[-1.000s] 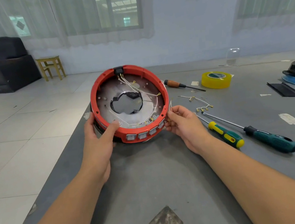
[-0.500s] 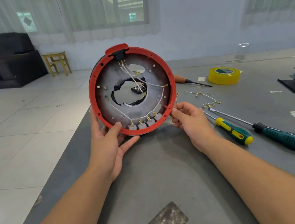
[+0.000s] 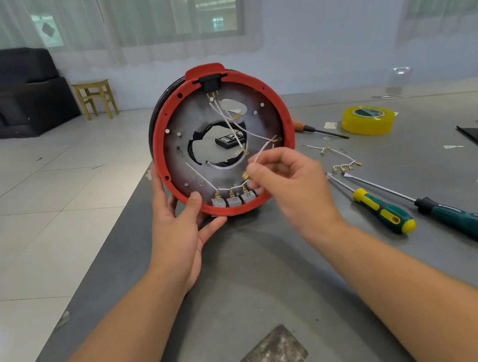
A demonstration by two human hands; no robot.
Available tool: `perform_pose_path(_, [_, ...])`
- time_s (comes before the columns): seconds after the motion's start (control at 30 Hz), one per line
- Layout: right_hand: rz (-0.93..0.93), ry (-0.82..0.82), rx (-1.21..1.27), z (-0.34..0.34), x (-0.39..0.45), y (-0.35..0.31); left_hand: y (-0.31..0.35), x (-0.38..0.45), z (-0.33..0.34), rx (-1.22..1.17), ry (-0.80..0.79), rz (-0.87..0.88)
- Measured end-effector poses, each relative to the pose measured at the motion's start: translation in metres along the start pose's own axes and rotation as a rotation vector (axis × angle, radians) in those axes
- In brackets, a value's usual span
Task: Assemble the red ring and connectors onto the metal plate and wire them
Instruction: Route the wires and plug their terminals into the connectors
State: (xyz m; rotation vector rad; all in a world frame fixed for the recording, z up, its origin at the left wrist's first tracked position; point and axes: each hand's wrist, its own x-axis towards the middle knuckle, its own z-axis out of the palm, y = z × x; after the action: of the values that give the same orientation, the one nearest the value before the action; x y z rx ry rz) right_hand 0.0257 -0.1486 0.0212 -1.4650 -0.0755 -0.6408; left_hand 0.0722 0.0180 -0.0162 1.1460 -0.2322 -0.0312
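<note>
Now your left hand point(image 3: 180, 219) props the red ring point(image 3: 221, 140) upright on its edge near the counter's point(image 3: 264, 284) left edge, thumb hooked over the lower rim. Your right grip point(image 3: 288, 181) pinches a white wire point(image 3: 259, 156) with its brass end just above the row of grey connectors point(image 3: 234, 200); the free connector likely sits directly below your fingertips.

A work room with a big gray table

Screwdrivers point(image 3: 383, 212), yellow tape point(image 3: 368, 119) and loose wires point(image 3: 334, 156) lie on the table point(image 3: 246, 287). A black sofa point(image 3: 10, 93), a small wooden stool point(image 3: 95, 98) and curtained windows point(image 3: 170, 9) stand behind.
</note>
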Motion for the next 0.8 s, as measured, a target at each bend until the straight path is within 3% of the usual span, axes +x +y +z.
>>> perform_pose_path(0.17, [-0.029,-0.221,-0.092,0.036,-0.016,0.0,0.0,-0.001,0.003,0.012,-0.039,0.005])
perform_pose_path(0.5, [-0.103,-0.104,-0.541,0.023,0.021,0.015,-0.001,-0.001,0.001,-0.019,-0.028,-0.03])
perform_pose_path(0.8, [-0.122,-0.256,-0.719,0.008,0.032,0.013,-0.003,0.0,0.0,-0.027,-0.037,-0.037])
